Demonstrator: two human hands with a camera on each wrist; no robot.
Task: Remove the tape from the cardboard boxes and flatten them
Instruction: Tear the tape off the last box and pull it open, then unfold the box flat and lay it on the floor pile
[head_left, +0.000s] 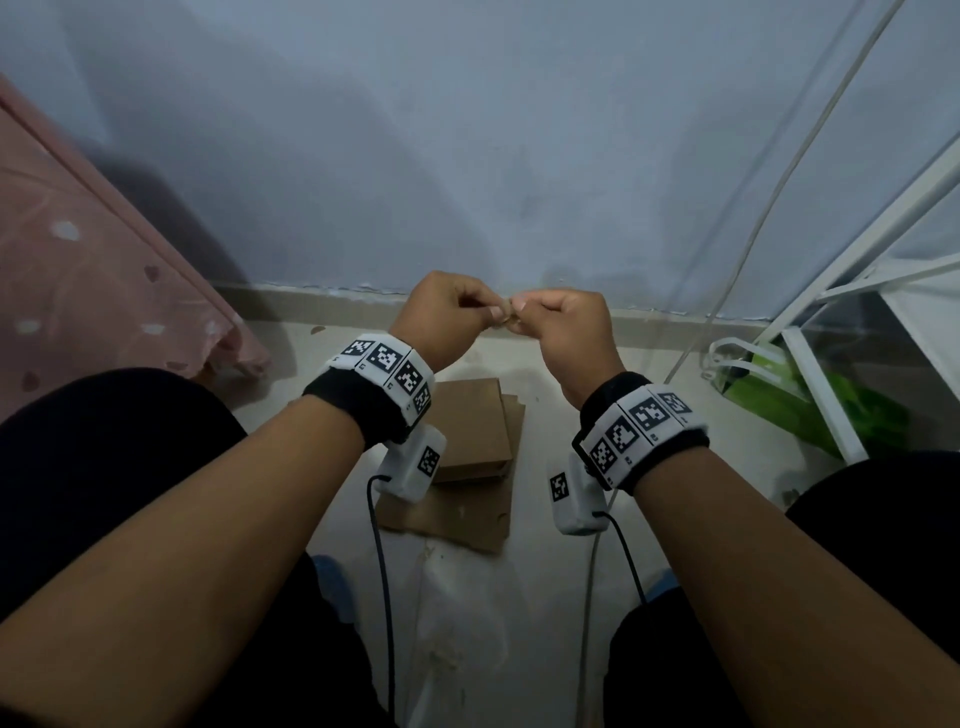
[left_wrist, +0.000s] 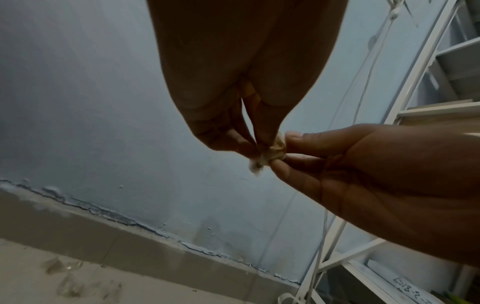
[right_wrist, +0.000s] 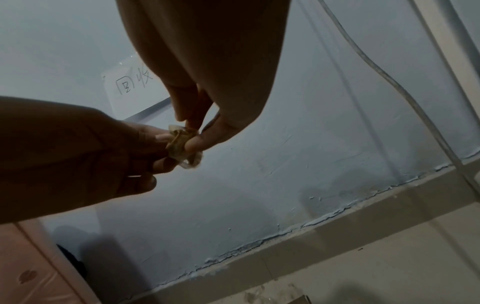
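Note:
Both my hands are raised in front of the wall, fingertips meeting over a small crumpled wad of tape (head_left: 508, 318). My left hand (head_left: 491, 312) pinches the wad from the left and my right hand (head_left: 523, 307) pinches it from the right. In the left wrist view the brownish, partly clear wad of tape (left_wrist: 275, 151) sits between the left fingertips (left_wrist: 233, 142) and the right hand's thumb and finger. The right wrist view shows the same wad (right_wrist: 182, 148) squeezed between both hands. Flattened cardboard pieces (head_left: 470, 431) lie stacked on the floor below my wrists.
A pink patterned bed cover (head_left: 78, 260) hangs at the left. A white metal rack (head_left: 831, 291) with a green bag (head_left: 810, 400) under it stands at the right. A grey cable (head_left: 779, 197) runs down the wall. A handwritten paper sign (right_wrist: 135, 90) is on the wall.

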